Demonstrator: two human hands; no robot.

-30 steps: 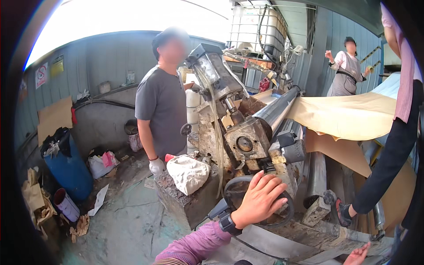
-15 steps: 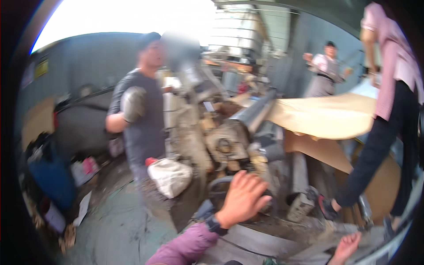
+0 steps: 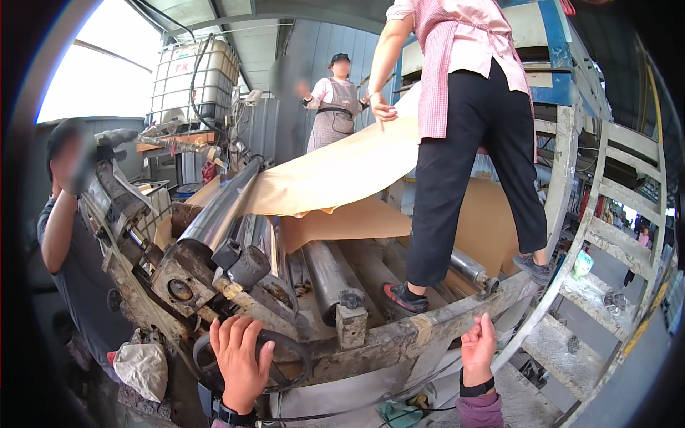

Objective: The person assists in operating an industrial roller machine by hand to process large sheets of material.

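My left hand (image 3: 241, 360) is raised in front of a dark handwheel (image 3: 303, 367) on the machine. Its fingers are stretched and slightly apart, holding nothing; whether the palm touches the wheel I cannot tell. My right hand (image 3: 478, 349) is lifted beside the machine's worn side rail (image 3: 435, 324), fingers curled in, with nothing visible in them. Beyond my hands, a broad sheet of brown paper (image 3: 335, 175) runs off a shiny metal roller (image 3: 214, 214). A person (image 3: 464, 143) in a pink checked apron stands up on the frame with one arm over the paper.
Metal steps (image 3: 592, 285) with a railing rise at the right. A caged white tank (image 3: 193, 78) stands at the back left. One person (image 3: 334, 114) is behind the paper, another (image 3: 75, 250) at the left. A pale cloth bundle (image 3: 141, 371) lies at the lower left.
My view has swung right and up, bringing the steps and the standing person nearer the middle. Both my hands appear further left; the right one has risen into fuller view.
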